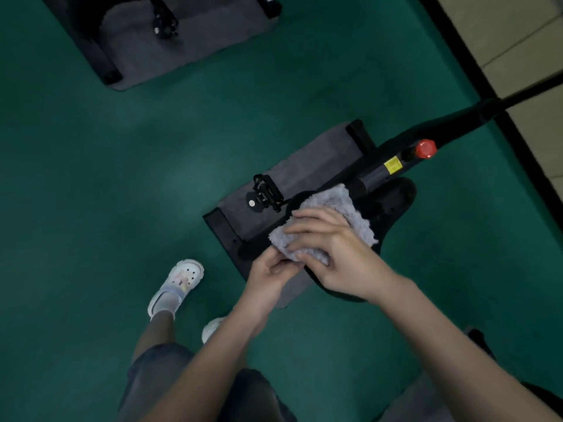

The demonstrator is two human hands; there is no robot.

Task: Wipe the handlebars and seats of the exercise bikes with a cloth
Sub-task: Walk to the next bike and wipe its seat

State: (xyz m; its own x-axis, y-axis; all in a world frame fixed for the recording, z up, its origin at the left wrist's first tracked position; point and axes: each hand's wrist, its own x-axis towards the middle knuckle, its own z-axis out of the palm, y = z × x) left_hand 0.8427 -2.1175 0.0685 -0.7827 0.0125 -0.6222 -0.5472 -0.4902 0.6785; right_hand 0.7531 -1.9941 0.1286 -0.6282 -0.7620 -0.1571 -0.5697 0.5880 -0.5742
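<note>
Grey and fluffy, the square microfibre cloth (332, 220) lies on the black padded bike seat (393, 202) in the head view, covering its nearer part. The right hand (335, 254) lies on top of the cloth with fingers spread and nearly straight, pressing it onto the seat. The left hand (271, 269) sits just beside it, at the cloth's near corner, its fingers curled and pinching the cloth's edge against the seat rim. Beyond the seat rises the black bike frame (451, 123) with a red round knob (426, 148) and a yellow sticker (392, 165). A black pedal (266, 193) hangs over the grey rectangular floor mat (307, 166) on the green floor (122, 178). A white clog (179, 283) stands left of the mat.
</note>
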